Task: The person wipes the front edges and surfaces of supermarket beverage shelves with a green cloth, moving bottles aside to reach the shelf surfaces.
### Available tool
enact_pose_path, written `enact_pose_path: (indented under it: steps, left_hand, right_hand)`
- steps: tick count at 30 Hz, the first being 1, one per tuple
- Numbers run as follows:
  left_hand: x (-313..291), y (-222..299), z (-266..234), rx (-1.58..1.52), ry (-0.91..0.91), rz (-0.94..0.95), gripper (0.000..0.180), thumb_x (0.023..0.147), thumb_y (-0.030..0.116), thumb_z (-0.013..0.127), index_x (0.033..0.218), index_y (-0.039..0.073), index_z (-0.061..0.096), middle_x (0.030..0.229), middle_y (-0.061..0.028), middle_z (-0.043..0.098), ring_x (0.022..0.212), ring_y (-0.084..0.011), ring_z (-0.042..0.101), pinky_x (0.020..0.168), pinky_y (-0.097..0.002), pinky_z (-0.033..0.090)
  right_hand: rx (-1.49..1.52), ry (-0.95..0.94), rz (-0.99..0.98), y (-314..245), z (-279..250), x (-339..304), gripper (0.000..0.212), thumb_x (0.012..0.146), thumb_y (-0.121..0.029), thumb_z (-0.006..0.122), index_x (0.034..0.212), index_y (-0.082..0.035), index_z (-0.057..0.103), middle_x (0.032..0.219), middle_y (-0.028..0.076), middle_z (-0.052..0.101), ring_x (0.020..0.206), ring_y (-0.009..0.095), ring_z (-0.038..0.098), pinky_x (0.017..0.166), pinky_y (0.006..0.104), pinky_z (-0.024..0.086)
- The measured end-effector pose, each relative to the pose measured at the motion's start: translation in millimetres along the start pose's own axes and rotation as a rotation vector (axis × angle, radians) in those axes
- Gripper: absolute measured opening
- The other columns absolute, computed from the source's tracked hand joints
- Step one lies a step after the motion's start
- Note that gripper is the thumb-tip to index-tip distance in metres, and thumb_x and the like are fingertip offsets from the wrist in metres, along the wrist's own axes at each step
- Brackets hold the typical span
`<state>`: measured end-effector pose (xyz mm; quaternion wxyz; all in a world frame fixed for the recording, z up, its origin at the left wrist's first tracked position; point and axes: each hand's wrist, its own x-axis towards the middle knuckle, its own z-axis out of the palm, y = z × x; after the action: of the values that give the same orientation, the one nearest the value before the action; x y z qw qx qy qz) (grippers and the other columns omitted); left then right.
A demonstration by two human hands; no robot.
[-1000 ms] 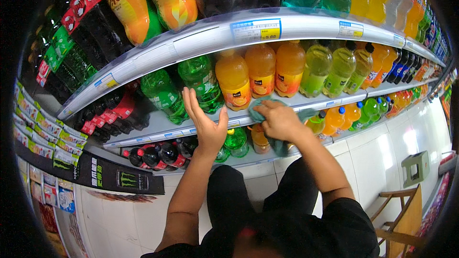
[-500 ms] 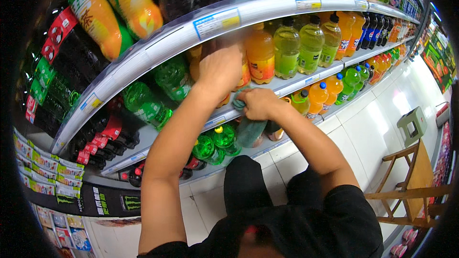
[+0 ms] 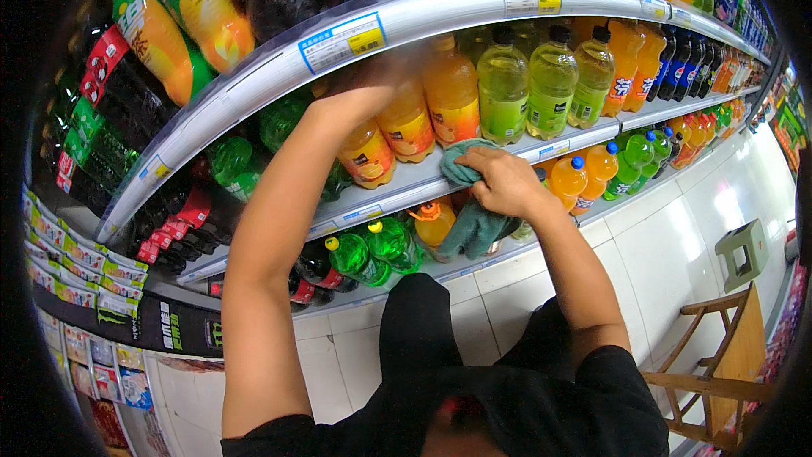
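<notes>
Near three o'clock, the right hand [image 3: 506, 179] clamps its grip on a green cloth [image 3: 475, 230] at the shelf edge [image 3: 396, 201], probably bunched for firm pressure, the rest hanging. Toward twelve, the left hand [image 3: 391, 70] looks blurred beside the orange bottles [image 3: 452, 97], its grip impossible to tell.

The cloth [image 3: 480, 233] bunched in the right hand [image 3: 509, 182] is a dull grey-green. Round the left hand [image 3: 400, 74] I see orange bottles [image 3: 408, 131] with yellow-and-orange fruit labels. Above the right hand stand pale yellow-green bottles [image 3: 551, 89], black-capped and lime-labelled; to its right, orange bottles [image 3: 568, 182] wear blue caps. Below the left hand, bright green bottles [image 3: 362, 261] have yellow caps. Over that hand, the white shelf edge [image 3: 448, 10] carries blue, white and yellow tags [image 3: 342, 42].
</notes>
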<state>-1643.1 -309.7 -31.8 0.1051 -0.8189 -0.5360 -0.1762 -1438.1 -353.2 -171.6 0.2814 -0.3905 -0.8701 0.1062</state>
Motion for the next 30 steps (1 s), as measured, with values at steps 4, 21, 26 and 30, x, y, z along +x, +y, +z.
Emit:
enact_pose_path:
  steps: [4, 21, 26, 30]
  left_hand:
    - [-1, -67, 40, -0.052, -0.020, 0.035, 0.048, 0.096, 0.030, 0.032, 0.137, 0.005, 0.033, 0.142, -0.0177, 0.031, 0.132, -0.0294, 0.031, 0.110, -0.0382, 0.023]
    - [5, -48, 16, 0.057, -0.013, 0.214, 0.019, 0.090, 0.020, 0.047, 0.101, 0.004, 0.050, 0.097, -0.0180, 0.056, 0.090, -0.0317, 0.054, 0.082, -0.0394, 0.043]
    - [12, -12, 16, 0.263, 0.008, 0.136, 0.048, 0.091, 0.033, 0.049, 0.129, 0.006, 0.039, 0.130, -0.0188, 0.043, 0.122, -0.0329, 0.040, 0.105, -0.0408, 0.027]
    - [50, 26, 23, 0.075, -0.018, 0.072, 0.056, 0.089, 0.041, 0.047, 0.134, 0.010, 0.036, 0.139, -0.0188, 0.034, 0.125, -0.0378, 0.036, 0.105, -0.0437, 0.029]
  right_hand:
    - [-0.012, -0.056, -0.033, -10, -9, 8, 0.036, 0.071, -0.013, 0.053, 0.105, -0.008, 0.060, 0.104, 0.015, 0.060, 0.094, 0.034, 0.058, 0.080, 0.0432, 0.048]
    - [-0.074, -0.212, -0.033, -12, -2, 18, 0.039, 0.071, -0.013, 0.053, 0.108, -0.006, 0.060, 0.110, 0.017, 0.060, 0.101, 0.033, 0.057, 0.083, 0.0416, 0.048]
    - [-0.079, -0.263, 0.293, 23, -47, 9, 0.033, 0.073, -0.017, 0.055, 0.102, -0.007, 0.064, 0.087, 0.019, 0.065, 0.087, 0.035, 0.062, 0.078, 0.0425, 0.049]
    - [-0.211, -0.177, 0.097, -4, -18, 15, 0.032, 0.072, -0.016, 0.054, 0.103, -0.008, 0.061, 0.099, 0.015, 0.063, 0.092, 0.033, 0.060, 0.078, 0.0439, 0.049]
